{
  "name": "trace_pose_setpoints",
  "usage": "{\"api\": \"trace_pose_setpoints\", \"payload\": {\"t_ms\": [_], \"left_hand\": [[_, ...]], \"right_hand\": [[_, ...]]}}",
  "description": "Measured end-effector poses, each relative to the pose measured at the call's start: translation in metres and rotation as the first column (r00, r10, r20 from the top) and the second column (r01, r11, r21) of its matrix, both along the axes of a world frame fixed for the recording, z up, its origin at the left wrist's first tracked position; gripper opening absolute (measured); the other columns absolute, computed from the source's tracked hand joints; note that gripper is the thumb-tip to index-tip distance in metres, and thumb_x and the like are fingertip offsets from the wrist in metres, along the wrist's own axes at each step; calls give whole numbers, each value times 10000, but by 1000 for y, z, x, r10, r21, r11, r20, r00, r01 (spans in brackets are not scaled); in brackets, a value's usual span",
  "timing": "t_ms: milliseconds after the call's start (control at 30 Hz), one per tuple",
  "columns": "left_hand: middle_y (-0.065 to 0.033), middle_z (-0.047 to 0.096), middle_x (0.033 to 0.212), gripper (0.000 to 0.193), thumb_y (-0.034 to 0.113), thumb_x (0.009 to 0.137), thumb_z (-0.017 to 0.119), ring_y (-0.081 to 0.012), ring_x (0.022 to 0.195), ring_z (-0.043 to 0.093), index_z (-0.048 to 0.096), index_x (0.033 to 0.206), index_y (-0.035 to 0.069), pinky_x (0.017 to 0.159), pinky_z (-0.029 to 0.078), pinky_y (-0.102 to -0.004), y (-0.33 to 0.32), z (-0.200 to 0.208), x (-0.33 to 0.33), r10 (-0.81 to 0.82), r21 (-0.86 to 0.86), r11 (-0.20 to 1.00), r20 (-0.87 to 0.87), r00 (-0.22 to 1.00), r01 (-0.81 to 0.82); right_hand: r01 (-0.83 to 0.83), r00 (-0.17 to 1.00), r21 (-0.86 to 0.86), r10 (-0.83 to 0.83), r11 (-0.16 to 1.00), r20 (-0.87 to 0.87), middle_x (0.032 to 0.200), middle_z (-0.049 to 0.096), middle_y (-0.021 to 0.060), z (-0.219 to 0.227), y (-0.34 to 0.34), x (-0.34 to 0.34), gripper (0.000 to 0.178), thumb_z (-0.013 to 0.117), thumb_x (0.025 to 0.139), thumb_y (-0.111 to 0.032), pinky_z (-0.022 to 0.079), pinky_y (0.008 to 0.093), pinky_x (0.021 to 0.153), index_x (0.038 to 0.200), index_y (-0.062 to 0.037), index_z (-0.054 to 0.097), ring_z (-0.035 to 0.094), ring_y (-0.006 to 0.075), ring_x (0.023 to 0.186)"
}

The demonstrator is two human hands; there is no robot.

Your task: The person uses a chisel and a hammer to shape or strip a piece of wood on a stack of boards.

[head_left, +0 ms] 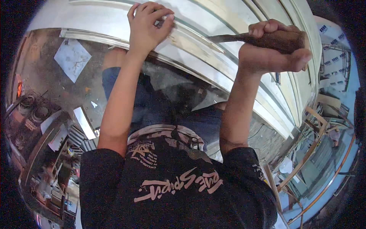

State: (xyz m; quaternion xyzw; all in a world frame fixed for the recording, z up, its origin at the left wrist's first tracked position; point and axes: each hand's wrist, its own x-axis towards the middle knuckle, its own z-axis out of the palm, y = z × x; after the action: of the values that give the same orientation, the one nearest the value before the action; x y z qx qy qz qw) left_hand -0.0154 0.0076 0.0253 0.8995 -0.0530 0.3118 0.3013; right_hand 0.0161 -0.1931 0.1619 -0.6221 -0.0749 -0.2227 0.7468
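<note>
Brown tool (280, 41) points left in the right hand (254, 58), fingers curled.

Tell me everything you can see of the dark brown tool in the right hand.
The dark brown, worn-looking tool has a thick, blunt-ended body, possibly wooden, narrowing to a slim dark shaft. It lies roughly sideways across the picture, thin end toward the left, gripped in the bare right hand, whose fingers wrap around it. The thin end shows over long, pale strips; I cannot tell whether it touches them.

Rough, matt tool (280, 41) (wood-like), smooth strips (206, 57), matt cloth shirt (179, 206)
</note>
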Motion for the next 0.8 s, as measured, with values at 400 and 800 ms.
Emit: {"api": "trace_pose_setpoints", "payload": {"t_ms": [400,800], "left_hand": [[-53,666,934,186,265,888,688,-268,1090,564,735,857,88,1129,225,-556,-5,4,-1,-45,-185,982,-110,993,24],[-58,665,909,167,240,889,673,-291,1119,569,731,857,87,1126,226,-540,5,-2,-1,-35,-158,987,-108,993,18]], "right_hand": [[3,992,55,-10,998,126,643,553,84,-7,-6,3,774,400,760,-888,431,317,431,857,-131,536,498,189,471],[-99,977,17,94,995,191,649,482,97,1,2,-5,804,371,725,-925,393,327,434,816,-138,512,478,208,502]]}}
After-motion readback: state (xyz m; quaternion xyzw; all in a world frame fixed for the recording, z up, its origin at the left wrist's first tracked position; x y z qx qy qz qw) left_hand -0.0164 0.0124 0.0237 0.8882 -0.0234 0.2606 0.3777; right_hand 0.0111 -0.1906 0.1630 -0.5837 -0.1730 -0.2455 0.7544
